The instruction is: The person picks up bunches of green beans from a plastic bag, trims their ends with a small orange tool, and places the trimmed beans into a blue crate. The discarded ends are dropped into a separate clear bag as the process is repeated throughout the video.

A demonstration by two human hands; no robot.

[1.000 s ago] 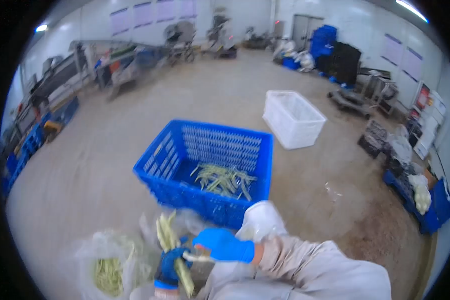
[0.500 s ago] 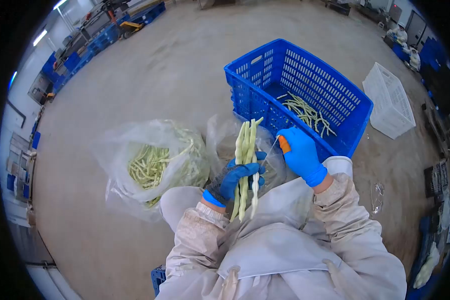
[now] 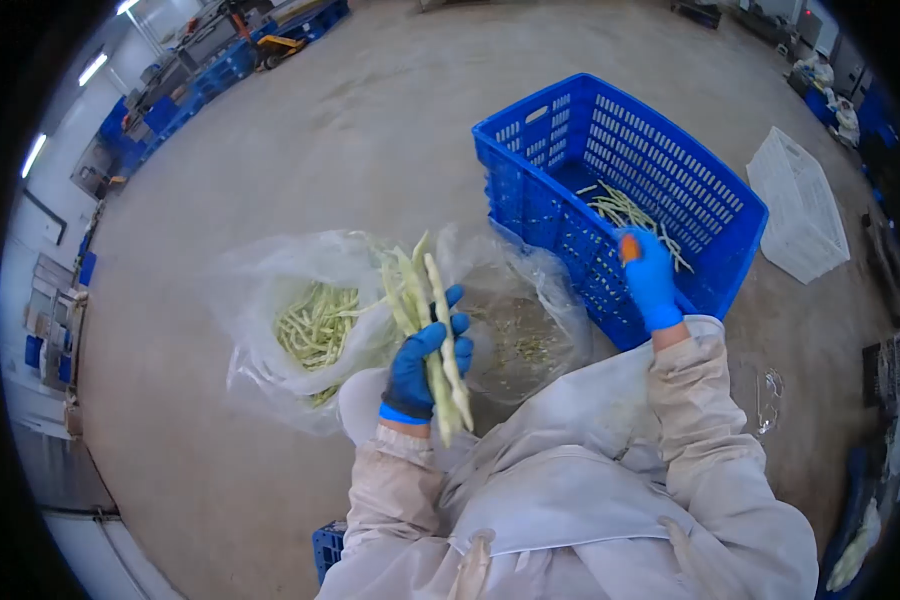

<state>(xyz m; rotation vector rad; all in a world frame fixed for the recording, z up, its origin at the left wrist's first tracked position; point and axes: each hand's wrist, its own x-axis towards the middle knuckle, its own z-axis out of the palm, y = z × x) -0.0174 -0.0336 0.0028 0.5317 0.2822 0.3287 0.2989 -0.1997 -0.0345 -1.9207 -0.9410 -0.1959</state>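
My left hand [image 3: 417, 370], in a blue glove, grips a small bunch of long pale green beans [image 3: 454, 375] held roughly upright over my lap. My right hand [image 3: 652, 280], also blue-gloved with an orange cover on the thumb, is at the near side of the blue crate [image 3: 540, 192]. Its fingers are curled; whatever they pinch, if anything, is hidden. Inside the crate lie several loose beans [image 3: 625, 212], partly behind this hand. Left of my left hand, a clear plastic bag [image 3: 255, 345] holds a heap of beans [image 3: 315, 325].
Between my knees and the crate sits a second clear bag [image 3: 568, 318] with small scraps [image 3: 530, 350] in it. A white crate [image 3: 798, 205] stands right of the blue one. Other people [image 3: 818, 70] in white sit at the far right. A yellow pallet truck [image 3: 278, 48] is far left.
My right hand has moved right and up to the blue crate, away from the bunch. My left hand has shifted left with the beans, uncovering the scrap bag. The view has turned slightly.
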